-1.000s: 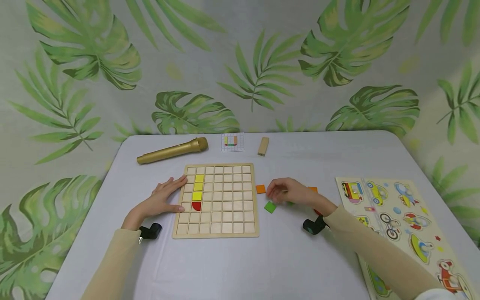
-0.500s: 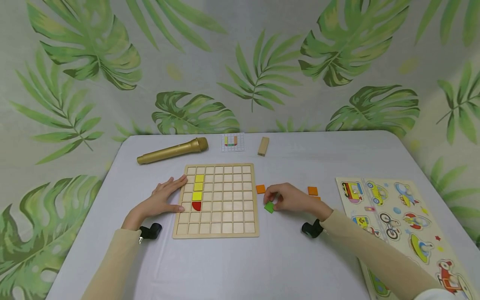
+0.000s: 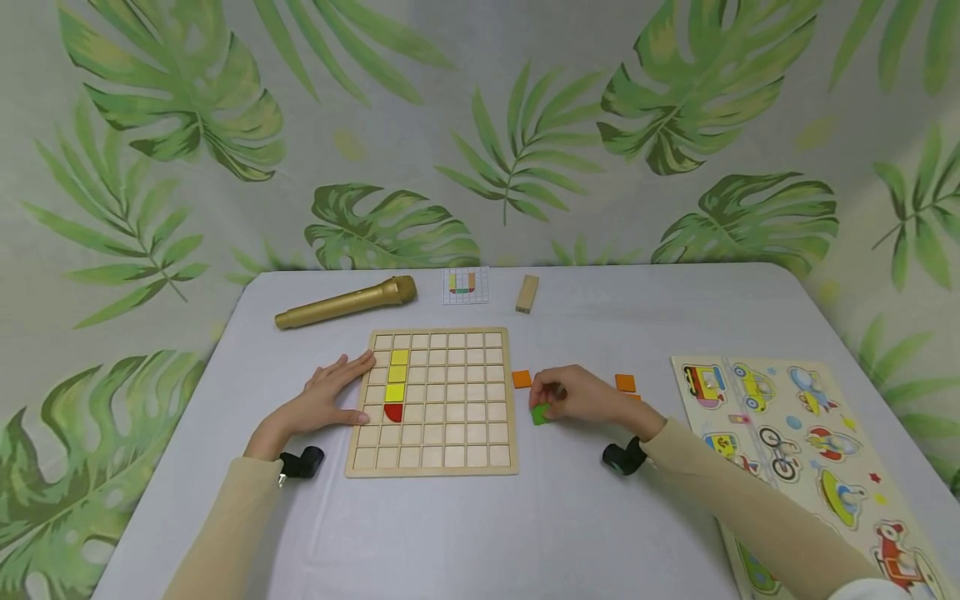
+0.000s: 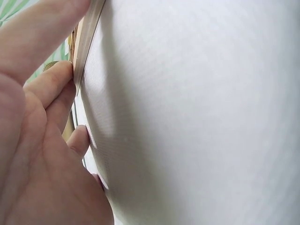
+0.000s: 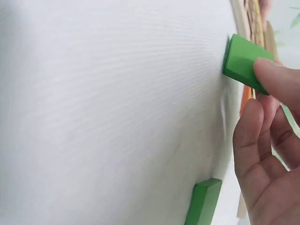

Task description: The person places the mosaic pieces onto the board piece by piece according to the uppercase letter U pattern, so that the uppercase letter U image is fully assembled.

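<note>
My right hand (image 3: 576,394) pinches a green square tile (image 5: 241,58) between thumb and finger, just right of the wooden grid board (image 3: 444,457). In the right wrist view the tile is tilted at the tabletop, and a second green tile (image 5: 203,201) lies nearer the camera. My left hand (image 3: 318,402) rests at the board's left edge, its fingers spread and the thumb on the frame. The board's second column bears several yellow tiles (image 3: 396,392), with a red quarter-round tile (image 3: 393,412) below them. One orange tile (image 3: 521,379) lies by the board's right edge.
Behind the board lie a gold microphone (image 3: 345,302), a small pattern card (image 3: 465,286) and a wooden block (image 3: 527,294). More orange tiles (image 3: 626,382) lie beyond the right wrist. A picture puzzle board (image 3: 780,392) covers the table's right side.
My right hand has come down onto the green tile, pinched it and begun to tilt it. The left hand and the board have stayed put.
</note>
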`<state>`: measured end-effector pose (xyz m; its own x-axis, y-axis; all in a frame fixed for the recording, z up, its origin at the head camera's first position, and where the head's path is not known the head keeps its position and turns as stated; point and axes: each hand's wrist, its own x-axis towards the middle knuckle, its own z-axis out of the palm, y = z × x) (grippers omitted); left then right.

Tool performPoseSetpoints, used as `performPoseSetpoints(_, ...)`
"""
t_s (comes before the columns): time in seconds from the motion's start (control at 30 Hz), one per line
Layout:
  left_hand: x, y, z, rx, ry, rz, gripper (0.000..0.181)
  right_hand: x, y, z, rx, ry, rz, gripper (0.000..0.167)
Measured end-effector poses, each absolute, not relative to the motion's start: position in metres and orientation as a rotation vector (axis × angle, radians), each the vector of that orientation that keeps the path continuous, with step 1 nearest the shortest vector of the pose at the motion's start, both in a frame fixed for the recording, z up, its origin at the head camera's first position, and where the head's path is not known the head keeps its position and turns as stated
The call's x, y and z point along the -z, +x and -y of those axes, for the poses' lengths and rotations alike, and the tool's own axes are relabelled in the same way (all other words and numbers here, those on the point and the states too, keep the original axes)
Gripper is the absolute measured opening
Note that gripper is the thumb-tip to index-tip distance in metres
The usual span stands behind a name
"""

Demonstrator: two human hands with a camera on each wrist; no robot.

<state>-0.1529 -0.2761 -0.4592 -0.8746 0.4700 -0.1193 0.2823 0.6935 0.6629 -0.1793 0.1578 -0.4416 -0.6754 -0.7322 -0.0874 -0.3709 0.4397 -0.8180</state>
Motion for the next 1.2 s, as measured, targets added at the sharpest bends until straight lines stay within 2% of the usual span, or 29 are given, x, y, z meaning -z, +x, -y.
performPoseSetpoints(0.4, 0.459, -0.152, 0.275, -0.963, 0.589, -2.627, 0.094, 0.435, -0.187, -0.126, 1.255, -0.869, -2.162, 0.015)
performPoseSetpoints(0.83, 0.459, -0.152, 0.276, -0.969, 0.58, -2.623, 0.094, 0.441, -0.193, -0.059, 1.288, -0.968, -2.088, 0.013)
performPoseSetpoints(1.2, 0.459, -0.152, 0.275, -0.946, 0.583, -2.634, 0.094, 0.442, -0.191, -0.011, 1.253, -0.941, -2.108, 0.012)
